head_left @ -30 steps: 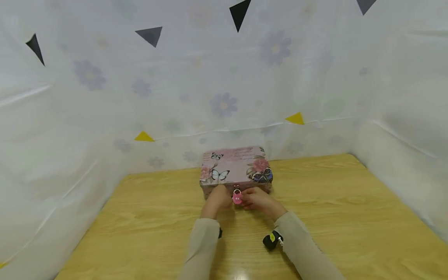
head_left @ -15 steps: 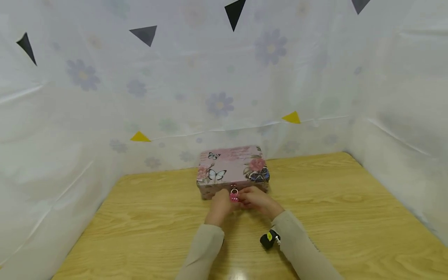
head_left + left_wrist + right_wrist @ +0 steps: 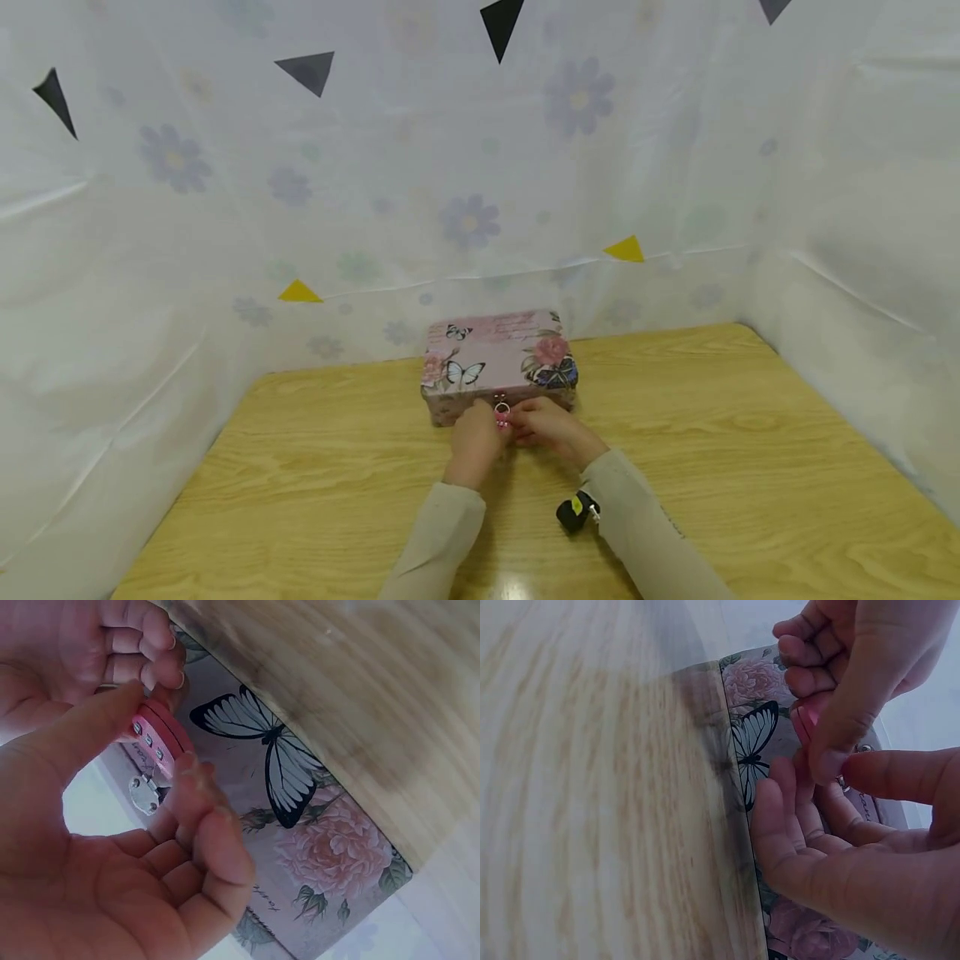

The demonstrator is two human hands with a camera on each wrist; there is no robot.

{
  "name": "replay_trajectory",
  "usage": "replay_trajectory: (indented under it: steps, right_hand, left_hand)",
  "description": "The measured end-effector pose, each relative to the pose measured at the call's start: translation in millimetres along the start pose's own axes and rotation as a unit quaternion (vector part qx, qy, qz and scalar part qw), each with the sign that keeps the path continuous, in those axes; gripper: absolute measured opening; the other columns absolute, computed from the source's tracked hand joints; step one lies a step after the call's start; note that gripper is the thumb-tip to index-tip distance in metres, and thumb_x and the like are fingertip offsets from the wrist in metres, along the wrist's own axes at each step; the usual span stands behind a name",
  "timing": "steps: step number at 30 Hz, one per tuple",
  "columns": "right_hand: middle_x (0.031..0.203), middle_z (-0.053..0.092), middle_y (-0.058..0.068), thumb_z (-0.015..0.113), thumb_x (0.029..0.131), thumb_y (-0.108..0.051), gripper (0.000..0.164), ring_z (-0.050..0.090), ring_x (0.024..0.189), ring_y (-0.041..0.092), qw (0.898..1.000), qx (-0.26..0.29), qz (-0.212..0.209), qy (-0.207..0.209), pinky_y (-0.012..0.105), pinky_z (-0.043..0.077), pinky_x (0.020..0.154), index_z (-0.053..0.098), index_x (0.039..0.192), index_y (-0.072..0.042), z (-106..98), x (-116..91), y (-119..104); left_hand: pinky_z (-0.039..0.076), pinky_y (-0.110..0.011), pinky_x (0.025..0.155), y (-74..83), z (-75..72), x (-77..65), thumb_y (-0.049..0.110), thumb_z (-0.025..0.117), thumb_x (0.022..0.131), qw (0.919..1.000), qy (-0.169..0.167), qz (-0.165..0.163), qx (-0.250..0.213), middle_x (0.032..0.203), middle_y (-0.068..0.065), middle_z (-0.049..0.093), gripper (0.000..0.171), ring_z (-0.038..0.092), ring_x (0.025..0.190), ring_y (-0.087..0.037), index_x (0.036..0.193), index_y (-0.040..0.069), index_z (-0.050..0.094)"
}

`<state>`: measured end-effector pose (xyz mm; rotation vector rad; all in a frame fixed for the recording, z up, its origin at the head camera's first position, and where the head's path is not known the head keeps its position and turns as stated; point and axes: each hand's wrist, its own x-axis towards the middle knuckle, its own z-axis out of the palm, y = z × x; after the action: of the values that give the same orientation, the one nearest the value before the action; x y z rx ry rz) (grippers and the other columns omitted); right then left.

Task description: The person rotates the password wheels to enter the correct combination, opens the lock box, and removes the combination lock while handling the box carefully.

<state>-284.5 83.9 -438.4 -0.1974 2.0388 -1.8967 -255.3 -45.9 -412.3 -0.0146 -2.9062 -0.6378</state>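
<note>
A pink combination padlock (image 3: 502, 421) hangs by its shackle from the clasp at the front of a pink tin box (image 3: 498, 350) printed with butterflies and roses. My left hand (image 3: 476, 437) grips the padlock between thumb and fingers. In the left wrist view, the number dials on the padlock (image 3: 154, 739) face the palm side. My right hand (image 3: 553, 429) pinches the padlock from the other side. Its thumb lies close against the left thumb in the right wrist view, where the hands (image 3: 870, 840) hide most of the padlock (image 3: 808, 720).
The box stands near the back edge of a wooden table (image 3: 675, 417). White flowered sheeting (image 3: 480, 167) hangs behind and at both sides, with black and yellow triangles on it. A black wrist camera (image 3: 574, 513) sits below the right sleeve.
My left hand has shifted right and round the front of the padlock, covering more of it. The right hand stays at the padlock's right side. The head view has shifted slightly.
</note>
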Motion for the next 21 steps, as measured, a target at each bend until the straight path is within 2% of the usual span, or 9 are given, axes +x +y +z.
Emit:
replay_trajectory:
  steps: [2, 5, 8, 11, 16, 21]
  right_hand:
    - [0.080, 0.061, 0.002, 0.048, 0.096, -0.004, 0.024, 0.059, 0.071, 0.009, 1.000, -0.008, 0.002, 0.016, 0.030, 0.056, 0.071, 0.057, 0.107, 0.016, 1.2, 0.9, 0.5]
    - [0.076, 0.062, 0.002, 0.051, 0.096, -0.005, 0.025, 0.058, 0.068, 0.009, 0.997, -0.034, -0.005, 0.070, 0.028, 0.055, 0.067, 0.061, 0.102, 0.017, 4.0, 1.6, 0.9]
    - [0.071, 0.061, 0.000, 0.055, 0.095, -0.006, 0.023, 0.056, 0.064, 0.008, 0.990, -0.057, -0.023, 0.128, 0.025, 0.053, 0.062, 0.065, 0.094, 0.015, 8.4, 1.8, 0.7]
    - [0.068, 0.060, -0.001, 0.058, 0.093, -0.005, 0.022, 0.054, 0.061, 0.007, 0.982, -0.074, -0.041, 0.166, 0.023, 0.051, 0.058, 0.066, 0.087, 0.014, 12.3, 1.2, -0.4]
    - [0.068, 0.062, 0.003, 0.060, 0.091, -0.003, 0.020, 0.052, 0.059, 0.007, 0.974, -0.093, -0.052, 0.198, 0.021, 0.048, 0.056, 0.067, 0.083, 0.014, 15.8, -0.9, -1.4]
    - [0.072, 0.064, 0.006, 0.059, 0.091, -0.002, 0.018, 0.054, 0.062, 0.009, 0.976, -0.080, -0.047, 0.198, 0.023, 0.051, 0.058, 0.066, 0.085, 0.014, 17.2, -1.2, -1.3]
  left_hand:
    - [0.055, -0.047, 0.058, 0.1, -0.1, 0.0, 0.025, 0.082, 0.076, 1.0000, 0.002, 0.000, 0.003, 0.078, -0.022, 0.065, 0.041, 0.066, 0.074, -0.038, 0.088, -0.005, 0.057]
    - [0.054, -0.046, 0.057, -1.0, 0.8, 1.0, 0.032, 0.085, 0.072, 0.9998, 0.014, 0.010, -0.004, 0.076, -0.020, 0.064, 0.045, 0.066, 0.072, -0.037, 0.085, -0.004, 0.059]
    - [0.054, -0.045, 0.059, -1.7, 1.1, 2.6, 0.035, 0.087, 0.068, 0.9994, 0.027, 0.015, -0.014, 0.076, -0.019, 0.064, 0.049, 0.066, 0.073, -0.037, 0.084, -0.002, 0.061]
    - [0.054, -0.046, 0.060, -1.5, 0.1, 3.8, 0.037, 0.089, 0.065, 0.9993, 0.033, 0.012, -0.013, 0.078, -0.019, 0.065, 0.051, 0.066, 0.075, -0.039, 0.085, -0.003, 0.062]
    - [0.054, -0.046, 0.060, -1.6, -1.1, 4.9, 0.039, 0.088, 0.065, 0.9996, 0.027, 0.003, -0.006, 0.080, -0.020, 0.066, 0.052, 0.066, 0.075, -0.039, 0.085, -0.003, 0.064]
    - [0.052, -0.043, 0.056, -2.9, -2.3, 6.4, 0.031, 0.088, 0.066, 0.9995, 0.021, 0.002, -0.024, 0.078, -0.017, 0.066, 0.042, 0.065, 0.072, -0.036, 0.081, -0.001, 0.065]
